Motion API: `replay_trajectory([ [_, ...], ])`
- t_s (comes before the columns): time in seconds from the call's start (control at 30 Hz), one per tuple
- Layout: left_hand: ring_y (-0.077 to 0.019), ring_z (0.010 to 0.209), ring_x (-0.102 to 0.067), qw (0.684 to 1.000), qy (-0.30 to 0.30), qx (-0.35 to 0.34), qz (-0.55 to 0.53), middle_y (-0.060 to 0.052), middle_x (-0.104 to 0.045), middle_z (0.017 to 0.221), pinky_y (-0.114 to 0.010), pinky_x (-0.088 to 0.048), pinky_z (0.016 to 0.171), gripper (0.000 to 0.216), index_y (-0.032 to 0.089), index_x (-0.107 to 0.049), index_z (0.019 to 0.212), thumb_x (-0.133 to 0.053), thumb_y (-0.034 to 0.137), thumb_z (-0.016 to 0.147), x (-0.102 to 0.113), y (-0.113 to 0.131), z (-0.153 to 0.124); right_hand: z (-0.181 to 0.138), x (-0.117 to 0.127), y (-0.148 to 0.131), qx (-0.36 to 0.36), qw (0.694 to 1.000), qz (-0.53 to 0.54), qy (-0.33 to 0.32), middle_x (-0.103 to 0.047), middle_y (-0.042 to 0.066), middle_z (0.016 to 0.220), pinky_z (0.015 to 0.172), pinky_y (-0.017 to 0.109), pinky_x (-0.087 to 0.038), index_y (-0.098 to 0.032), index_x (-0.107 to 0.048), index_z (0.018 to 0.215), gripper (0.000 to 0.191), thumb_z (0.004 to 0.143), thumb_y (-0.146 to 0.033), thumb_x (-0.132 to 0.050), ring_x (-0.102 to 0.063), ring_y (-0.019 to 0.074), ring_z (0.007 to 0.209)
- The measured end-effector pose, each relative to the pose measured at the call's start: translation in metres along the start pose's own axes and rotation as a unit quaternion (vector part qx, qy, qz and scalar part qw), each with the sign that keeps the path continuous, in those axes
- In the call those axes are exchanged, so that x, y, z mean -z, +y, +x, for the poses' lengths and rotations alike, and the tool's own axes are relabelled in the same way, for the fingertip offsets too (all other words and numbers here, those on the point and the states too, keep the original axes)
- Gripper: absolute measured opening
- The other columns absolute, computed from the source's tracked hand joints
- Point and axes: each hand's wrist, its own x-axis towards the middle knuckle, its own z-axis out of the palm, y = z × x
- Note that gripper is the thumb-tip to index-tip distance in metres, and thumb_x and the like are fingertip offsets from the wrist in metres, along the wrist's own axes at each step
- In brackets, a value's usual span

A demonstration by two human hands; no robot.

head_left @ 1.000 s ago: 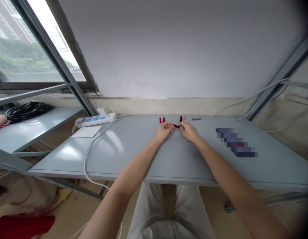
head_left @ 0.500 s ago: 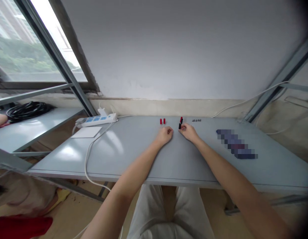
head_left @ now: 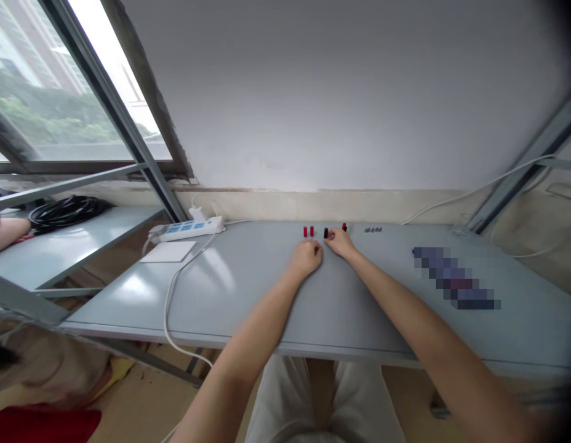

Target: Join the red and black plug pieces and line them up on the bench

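Seated at grey table (head_left: 248, 295). Landmark is the small black piece (head_left: 325, 233), standing on end toward the table's far edge. Right hand (head_left: 341, 244) lies just right of it, fingers bent and drawn together, tips at the piece. Too small to tell whether they pinch it or only touch it. Left hand (head_left: 307, 257) sits just near-left of the piece, knuckles up, fingers curled into a loose fist on the tabletop; anything inside is hidden. Two red pieces (head_left: 308, 231) stand just left of the black one, and a single red piece (head_left: 344, 227) stands right of it, behind the right hand. Standing on end likely keeps them from rolling. A row of small dark parts (head_left: 373, 230) lies further right. The power strip (head_left: 188, 228) is well to the left.
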Motion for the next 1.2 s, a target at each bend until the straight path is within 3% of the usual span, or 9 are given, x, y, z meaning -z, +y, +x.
replay_trajectory([
  [0.33,-0.0205,0.09,-0.055,0.986,-0.049,-0.015,0.157,-0.01,-0.061,0.092,-0.032,-0.044,0.083,0.02,0.015,-0.065,0.084,-0.045,0.019,0.082,0.006,0.007,-0.003,0.007,-0.014,-0.011,0.005,0.999,-0.044,-0.026,-0.068,0.006,0.081,0.067,0.025,-0.043,-0.017,-0.064,0.08,0.011,0.071,-0.02,-0.059,-0.061,0.0165,0.075],
  [0.8,-0.024,0.096,-0.054,0.978,-0.066,-0.019,0.198,-0.013,-0.06,0.1,-0.036,-0.044,0.084,0.022,0.014,-0.062,0.092,-0.044,0.019,0.082,0.008,0.012,-0.006,0.006,-0.015,-0.016,-0.009,0.995,-0.092,-0.038,-0.068,0.007,0.09,0.073,0.028,-0.044,-0.018,-0.064,0.087,0.017,0.075,-0.027,-0.057,-0.061,0.0195,0.084],
  [1.0,-0.0236,0.096,-0.054,0.978,-0.062,-0.022,0.196,-0.012,-0.06,0.099,-0.036,-0.044,0.084,0.023,0.014,-0.063,0.094,-0.044,0.02,0.082,0.008,0.012,-0.006,-0.002,-0.012,-0.016,0.02,0.991,-0.128,-0.025,-0.067,0.009,0.094,0.077,0.031,-0.044,-0.017,-0.063,0.095,0.023,0.078,-0.031,-0.055,-0.06,0.0216,0.09],
  [1.2,-0.0226,0.094,-0.055,0.976,-0.063,-0.023,0.205,-0.012,-0.06,0.097,-0.035,-0.045,0.084,0.022,0.014,-0.064,0.089,-0.045,0.021,0.082,0.008,0.013,-0.006,-0.019,0.014,-0.003,0.101,0.984,-0.149,0.001,-0.066,0.008,0.095,0.08,0.032,-0.042,-0.019,-0.062,0.097,0.021,0.078,-0.024,-0.055,-0.059,0.0207,0.092],
])
